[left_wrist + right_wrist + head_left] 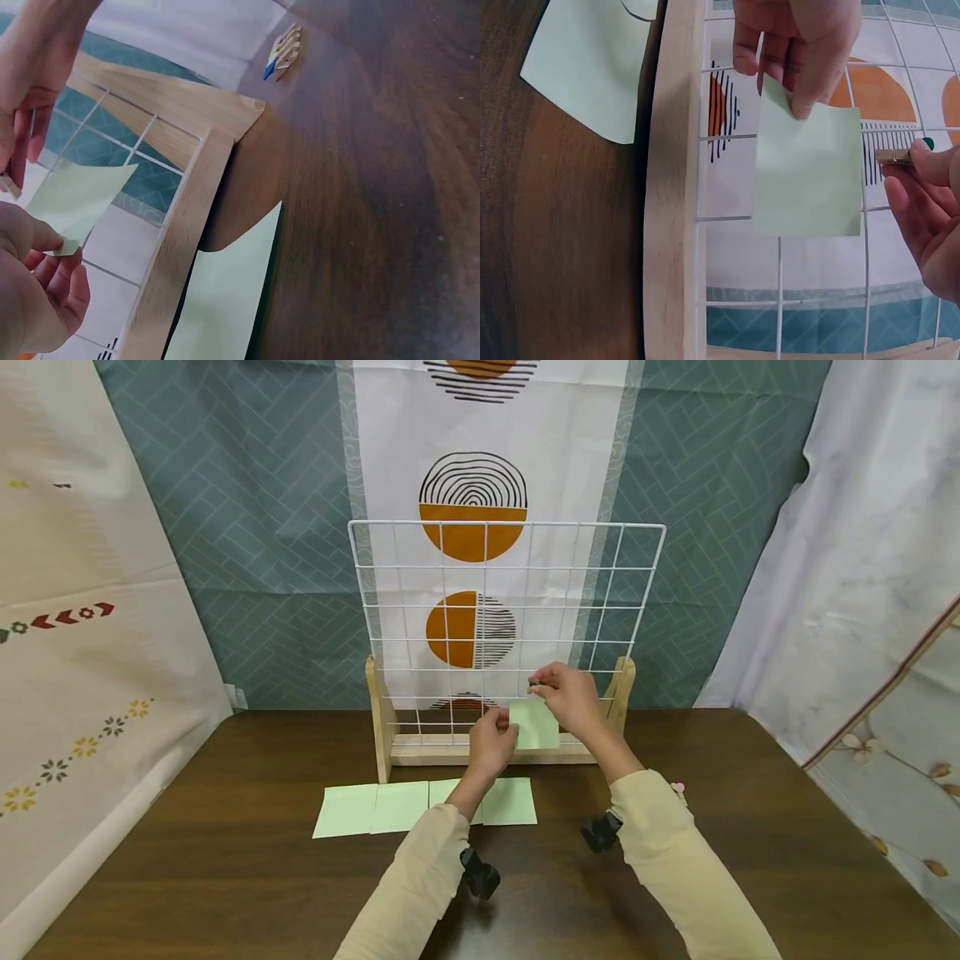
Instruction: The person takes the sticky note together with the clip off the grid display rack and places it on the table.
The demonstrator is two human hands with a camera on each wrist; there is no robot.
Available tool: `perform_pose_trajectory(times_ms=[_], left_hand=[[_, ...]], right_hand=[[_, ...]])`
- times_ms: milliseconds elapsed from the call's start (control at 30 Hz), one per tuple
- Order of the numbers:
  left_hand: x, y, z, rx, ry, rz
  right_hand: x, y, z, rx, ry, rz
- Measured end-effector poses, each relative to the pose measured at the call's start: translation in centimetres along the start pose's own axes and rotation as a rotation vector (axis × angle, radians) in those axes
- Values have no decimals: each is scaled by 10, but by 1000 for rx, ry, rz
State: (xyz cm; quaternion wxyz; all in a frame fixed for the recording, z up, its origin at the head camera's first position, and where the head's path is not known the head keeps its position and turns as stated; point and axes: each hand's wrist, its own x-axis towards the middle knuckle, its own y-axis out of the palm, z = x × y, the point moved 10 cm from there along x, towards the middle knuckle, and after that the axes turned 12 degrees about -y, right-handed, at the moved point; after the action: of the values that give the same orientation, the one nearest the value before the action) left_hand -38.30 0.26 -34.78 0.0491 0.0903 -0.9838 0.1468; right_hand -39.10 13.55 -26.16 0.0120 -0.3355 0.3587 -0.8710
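My left hand pinches a pale green square of paper by its edge, holding it up in front of the lower part of a white wire grid. In my right hand, thumb and fingers pinch a small wooden clothespin with a dark green decoration at its end. The clothespin is close beside the paper's upper edge, apart from it in the right wrist view. Wooden feet and a wooden base bar hold the grid upright.
Several more pale green papers lie in a row on the dark wooden table before the stand, partly hidden by my left arm. A few wooden clothespins lie at the right. Patterned cloths hang behind and at both sides.
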Motion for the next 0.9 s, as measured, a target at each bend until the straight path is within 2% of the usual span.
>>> perform_pose_trajectory(times_ms=[300,500,733,900], left_hand=[[-7,-3,15,-108,-121,66],[-14,-7,12,-132,-136,100],[-21,-13,11,-104,-119,134],[-27,-14,17,-126,-183,183]], right_hand=[[-10,-4,-6,57,3,-41],[-15,-9,-10,90,19,-38],[-21,-18,-15,115,38,-19],[-27,-22,-20,109,51,7]])
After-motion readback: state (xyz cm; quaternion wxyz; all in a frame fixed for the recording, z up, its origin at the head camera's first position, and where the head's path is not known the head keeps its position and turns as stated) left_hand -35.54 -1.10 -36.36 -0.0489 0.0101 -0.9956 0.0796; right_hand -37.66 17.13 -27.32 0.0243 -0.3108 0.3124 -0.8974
